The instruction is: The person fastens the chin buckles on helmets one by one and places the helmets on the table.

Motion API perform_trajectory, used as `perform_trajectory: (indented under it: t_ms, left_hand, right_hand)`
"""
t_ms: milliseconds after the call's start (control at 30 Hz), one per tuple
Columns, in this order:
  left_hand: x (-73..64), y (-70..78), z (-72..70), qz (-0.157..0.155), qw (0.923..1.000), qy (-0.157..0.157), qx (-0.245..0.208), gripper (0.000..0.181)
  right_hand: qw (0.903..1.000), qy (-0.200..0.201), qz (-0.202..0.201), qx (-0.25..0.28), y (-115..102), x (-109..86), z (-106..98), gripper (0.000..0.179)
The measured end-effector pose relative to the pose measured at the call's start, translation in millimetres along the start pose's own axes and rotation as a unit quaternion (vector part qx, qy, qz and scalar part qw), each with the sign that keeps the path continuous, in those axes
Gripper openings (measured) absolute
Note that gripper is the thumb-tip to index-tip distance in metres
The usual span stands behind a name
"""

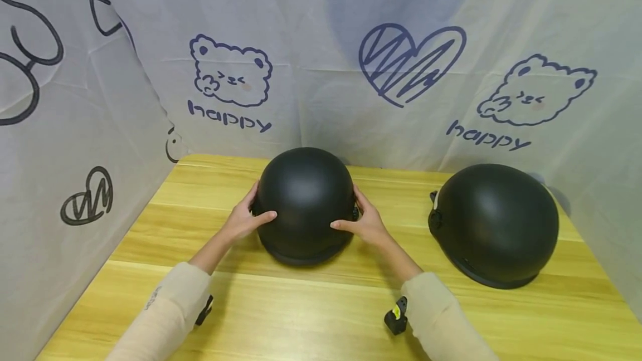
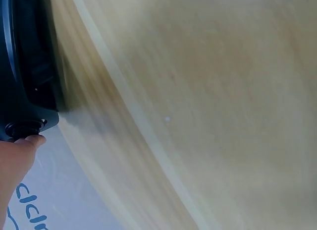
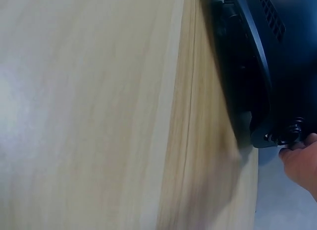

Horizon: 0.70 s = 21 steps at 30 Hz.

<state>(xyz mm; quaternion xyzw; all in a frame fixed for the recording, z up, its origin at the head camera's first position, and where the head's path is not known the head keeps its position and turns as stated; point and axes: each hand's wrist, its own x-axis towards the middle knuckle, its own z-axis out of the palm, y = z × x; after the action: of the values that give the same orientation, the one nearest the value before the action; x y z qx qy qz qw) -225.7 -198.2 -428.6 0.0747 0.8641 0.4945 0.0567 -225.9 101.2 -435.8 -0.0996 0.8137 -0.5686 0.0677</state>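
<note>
Both hands hold a smooth black helmet [image 1: 303, 199] from its two sides, its domed shell facing up near the back of the table. My left hand [image 1: 246, 220] grips the left side, thumb across the front of the shell and fingers around the edge. On the opposite side my right hand [image 1: 366, 222] does the same, beside a small dark fitting. In the left wrist view, fingertips touch a round knob [image 2: 24, 128] at the helmet's lower corner. A similar knob [image 3: 290, 135] meets the fingers in the right wrist view, below a small grille [image 3: 271, 14]. The helmet's inside is mostly hidden.
A second black helmet [image 1: 501, 222] sits on the right of the wood-grain table [image 1: 301, 311], with a fitting on its left side. Behind the table hangs a pale cloth [image 1: 321, 110] with bear and heart drawings; more cloth [image 1: 100, 127] closes the left side.
</note>
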Motion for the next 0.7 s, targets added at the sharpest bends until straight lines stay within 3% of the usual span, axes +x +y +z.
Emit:
perform_trajectory:
  t_ms: [500, 700]
  left_hand:
    - [-7.0, 5.3, 0.4, 0.030, 0.9976, 0.036, -0.050, 0.084]
    - [-7.4, 8.2, -1.0, 0.043, 0.9960, 0.039, -0.068, 0.071]
  right_hand:
    - [0.9993, 0.036, 0.004, 0.012, -10, -7.4, -1, 0.103]
    - [0.9971, 0.068, 0.000, 0.034, -13, -9.7, -4, 0.087]
